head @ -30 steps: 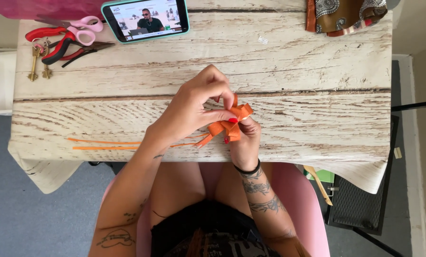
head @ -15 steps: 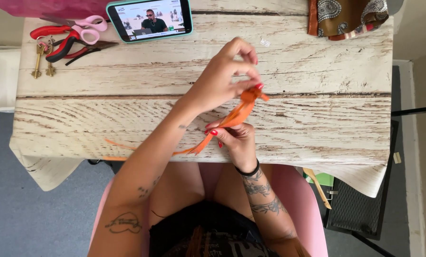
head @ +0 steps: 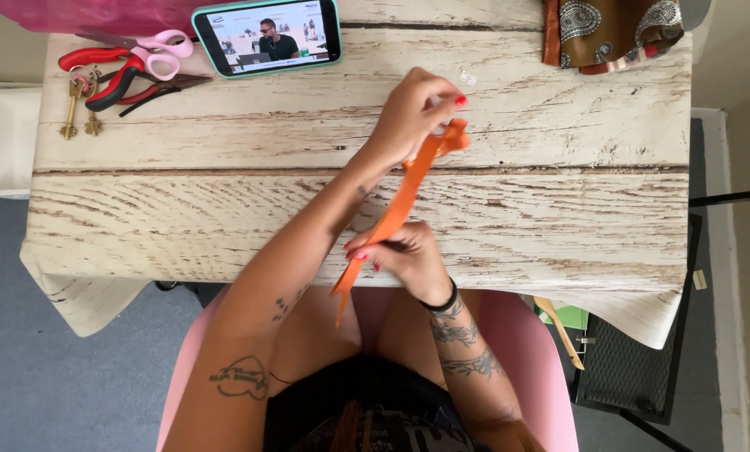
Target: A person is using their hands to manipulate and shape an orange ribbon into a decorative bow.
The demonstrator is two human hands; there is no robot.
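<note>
An orange ribbon [head: 402,199] is stretched at a slant above the whitewashed wooden table [head: 559,209]. My left hand [head: 412,113] pinches its folded upper end over the table's middle. My right hand [head: 404,255] grips the ribbon lower down, near the table's front edge. The ribbon's loose tail hangs below that hand, over my lap.
At the back left lie pink-handled scissors [head: 153,46], red-handled pliers [head: 119,79], brass keys [head: 77,105] and a phone [head: 268,35] playing a video. A brown patterned cloth [head: 613,29] sits at the back right. I sit on a pink chair [head: 521,360].
My left hand has pulled the ribbon's upper end up and away from me, unfolding the bunched ribbon into a long taut strip. My right hand has stayed near the front edge.
</note>
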